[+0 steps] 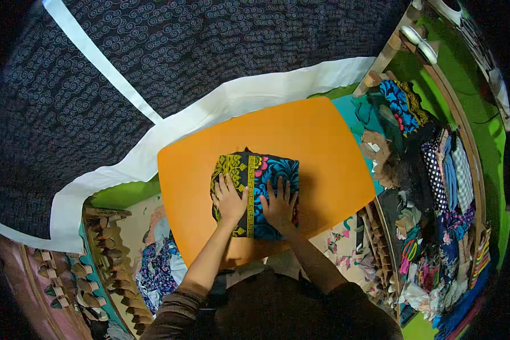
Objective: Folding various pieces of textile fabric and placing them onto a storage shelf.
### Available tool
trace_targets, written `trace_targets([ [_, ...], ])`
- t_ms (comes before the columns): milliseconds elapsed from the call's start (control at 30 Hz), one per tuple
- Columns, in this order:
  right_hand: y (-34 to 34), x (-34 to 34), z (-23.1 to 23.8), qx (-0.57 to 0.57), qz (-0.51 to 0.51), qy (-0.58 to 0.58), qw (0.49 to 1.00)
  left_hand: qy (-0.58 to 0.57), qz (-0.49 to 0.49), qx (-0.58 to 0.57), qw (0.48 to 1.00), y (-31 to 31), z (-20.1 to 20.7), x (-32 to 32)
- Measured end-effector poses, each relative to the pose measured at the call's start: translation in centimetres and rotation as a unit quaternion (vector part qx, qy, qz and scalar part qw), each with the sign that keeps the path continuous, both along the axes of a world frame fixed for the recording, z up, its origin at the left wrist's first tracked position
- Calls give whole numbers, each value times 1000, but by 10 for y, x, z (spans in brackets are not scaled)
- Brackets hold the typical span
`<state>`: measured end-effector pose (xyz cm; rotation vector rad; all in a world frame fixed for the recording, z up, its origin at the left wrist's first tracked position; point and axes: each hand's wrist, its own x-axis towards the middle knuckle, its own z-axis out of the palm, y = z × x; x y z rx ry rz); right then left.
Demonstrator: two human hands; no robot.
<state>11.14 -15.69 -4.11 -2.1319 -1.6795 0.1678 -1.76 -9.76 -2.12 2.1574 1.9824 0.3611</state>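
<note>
Orange tabletop [317, 153] under me, dark swirl-print curtain [209, 51] behind, clothes pile [430, 187] at right. I see folded patterned cloth [266, 170] lying mid-table, near the front edge. Left hand [230, 201] & right hand [279, 205] both flat, fingers spread, pressing on it; gripping nothing.

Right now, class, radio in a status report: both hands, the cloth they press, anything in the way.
Left hand and right hand flat, open, on folded patterned cloth. Cloth lies on orange board. Nothing else on the board.
</note>
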Motion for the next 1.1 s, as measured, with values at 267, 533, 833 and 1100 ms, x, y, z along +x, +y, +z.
trace_targets([
  [267, -20, 46, -18, 46, -160, 246, 955, -107, 38, -196, 974, 21, 18, -18],
  [533, -25, 81, -32, 42, -92, 455, 884, -571, 125, -420, 694, 30, 20, -36],
  [833, 32, 80, -12, 91, -65, 659, 744, -332, -12, -68, 941, 63, -2, -28],
  [1100, 42, 97, -58, 46, -54, 630, 773, -620, 128, -419, 651, 60, -13, -37],
])
